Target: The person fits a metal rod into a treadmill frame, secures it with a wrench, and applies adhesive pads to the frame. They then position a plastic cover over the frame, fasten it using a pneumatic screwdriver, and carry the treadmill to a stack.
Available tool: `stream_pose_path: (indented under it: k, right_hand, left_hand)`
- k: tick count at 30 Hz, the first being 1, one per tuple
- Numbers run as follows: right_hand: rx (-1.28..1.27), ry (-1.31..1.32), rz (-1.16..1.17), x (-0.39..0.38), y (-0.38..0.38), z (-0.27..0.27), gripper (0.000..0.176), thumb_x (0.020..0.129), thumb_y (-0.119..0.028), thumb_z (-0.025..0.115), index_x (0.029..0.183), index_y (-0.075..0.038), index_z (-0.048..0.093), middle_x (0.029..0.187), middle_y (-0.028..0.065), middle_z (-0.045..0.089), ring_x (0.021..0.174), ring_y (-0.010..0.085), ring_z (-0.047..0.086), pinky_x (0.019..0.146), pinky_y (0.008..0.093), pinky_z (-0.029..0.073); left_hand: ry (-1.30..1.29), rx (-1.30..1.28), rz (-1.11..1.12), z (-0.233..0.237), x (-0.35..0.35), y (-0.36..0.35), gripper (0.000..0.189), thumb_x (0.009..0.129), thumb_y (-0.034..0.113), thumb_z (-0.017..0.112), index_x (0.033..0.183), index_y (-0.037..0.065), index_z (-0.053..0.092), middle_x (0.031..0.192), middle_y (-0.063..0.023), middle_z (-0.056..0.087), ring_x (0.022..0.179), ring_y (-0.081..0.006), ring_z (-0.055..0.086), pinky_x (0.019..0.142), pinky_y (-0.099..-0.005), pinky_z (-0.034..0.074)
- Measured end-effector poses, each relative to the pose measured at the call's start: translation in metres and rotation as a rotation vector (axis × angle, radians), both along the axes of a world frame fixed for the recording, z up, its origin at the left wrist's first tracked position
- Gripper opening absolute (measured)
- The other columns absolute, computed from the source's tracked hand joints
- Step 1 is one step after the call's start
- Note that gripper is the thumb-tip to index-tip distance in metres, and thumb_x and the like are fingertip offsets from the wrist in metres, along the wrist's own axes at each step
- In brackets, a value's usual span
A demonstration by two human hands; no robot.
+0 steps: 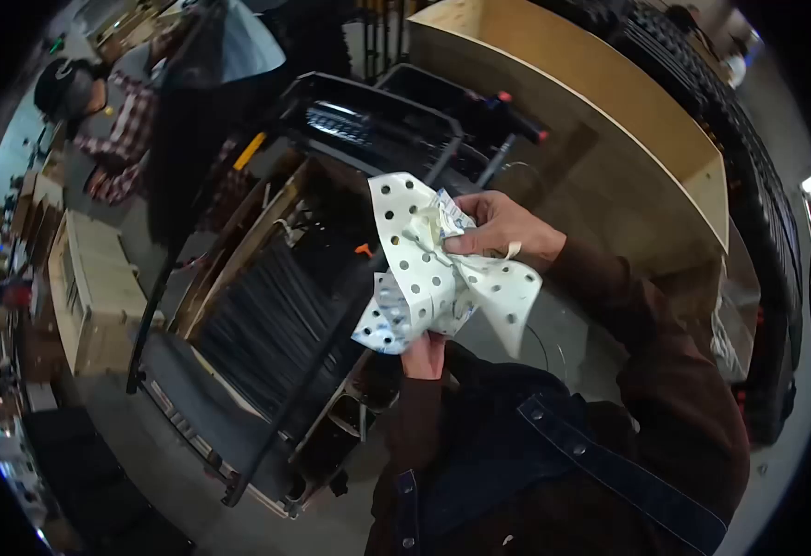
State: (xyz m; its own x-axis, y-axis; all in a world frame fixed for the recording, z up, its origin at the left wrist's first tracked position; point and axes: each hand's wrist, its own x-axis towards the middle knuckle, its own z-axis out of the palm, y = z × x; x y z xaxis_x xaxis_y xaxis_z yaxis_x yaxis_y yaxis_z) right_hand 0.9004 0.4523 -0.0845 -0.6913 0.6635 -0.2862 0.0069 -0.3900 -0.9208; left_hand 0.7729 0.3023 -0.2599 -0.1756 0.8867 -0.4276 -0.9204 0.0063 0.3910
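Observation:
A crumpled white sheet with rows of dark round spots or holes [433, 287] is held in front of my body. Some parts of it show blue print. My right hand [505, 225] pinches its bunched upper part between thumb and fingers. Below, my left hand [426, 354] grips the sheet's lower edge from underneath, with most of its fingers hidden behind the material. A narrow strip of the sheet sticks out near my right wrist, and a pointed flap hangs down on the right.
Beneath lies a black-framed cart [285, 408] holding dark folded material [266, 315]. A black tray [368, 120] is at its far end. A large wooden box [572, 102] stands upper right, a beige case [100, 287] left. Another person in a checked shirt [118, 120] is upper left.

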Motion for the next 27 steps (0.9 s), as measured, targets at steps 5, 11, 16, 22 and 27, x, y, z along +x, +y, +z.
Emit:
stream_pose_path:
  k: [5, 11, 16, 22, 27]
  right_hand:
    - [0.748, -0.633, -0.37, 0.189, -0.093, -0.112, 0.037, 0.077, -0.02, 0.084, 0.107, -0.001, 0.072, 0.103, 0.008, 0.071, 0.094, 0.0117, 0.065, 0.083, 0.0293, 0.053]
    - [0.023, -0.28, -0.826, 0.33, -0.204, -0.13, 0.069, 0.068, -0.013, 0.09, 0.128, 0.0, 0.059, 0.11, 0.0087, 0.067, 0.101, 0.0155, 0.062, 0.092, 0.0314, 0.049]
    - [0.161, -0.054, -1.298, 0.52, -0.235, -0.143, 0.082, 0.071, -0.01, 0.089, 0.141, -0.001, 0.047, 0.132, 0.0114, 0.058, 0.12, 0.0212, 0.058, 0.103, 0.0355, 0.048]
    - [-0.009, -0.209, -1.209, 0.776, -0.207, -0.026, 0.065, 0.08, -0.011, 0.083, 0.135, 0.001, 0.053, 0.121, 0.0094, 0.066, 0.108, 0.0156, 0.064, 0.095, 0.032, 0.052]
    - [0.855, -0.492, -1.452, 0.909, -0.172, 0.004, 0.035, 0.087, -0.002, 0.072, 0.12, -0.003, 0.064, 0.107, 0.0031, 0.069, 0.098, 0.0082, 0.06, 0.084, 0.0275, 0.052]
  left_hand:
    - [0.036, 0.123, -0.378, 0.014, 0.128, -0.021, 0.05, 0.1, 0.02, 0.06, 0.145, 0.006, 0.043, 0.139, -0.0078, 0.055, 0.122, -0.0236, 0.058, 0.098, -0.0399, 0.051]
    - [0.335, 0.18, -0.936, 0.006, 0.286, -0.04, 0.055, 0.09, -0.003, 0.064, 0.141, 0.003, 0.045, 0.131, -0.01, 0.057, 0.114, -0.0217, 0.062, 0.091, -0.0357, 0.056]
    - [0.088, 0.186, -1.332, 0.016, 0.467, -0.022, 0.047, 0.09, -0.004, 0.059, 0.136, -0.001, 0.048, 0.127, -0.0114, 0.061, 0.112, -0.0238, 0.063, 0.095, -0.0387, 0.053]
    - [-0.021, 0.451, -1.304, 0.083, 0.752, 0.017, 0.046, 0.096, 0.002, 0.059, 0.14, 0.001, 0.045, 0.135, -0.0099, 0.056, 0.119, -0.0222, 0.059, 0.101, -0.0372, 0.049]
    - [0.011, 0.582, -1.491, 0.097, 0.895, 0.078, 0.05, 0.098, 0.009, 0.06, 0.143, 0.001, 0.04, 0.134, -0.015, 0.056, 0.12, -0.0247, 0.059, 0.105, -0.0394, 0.047]
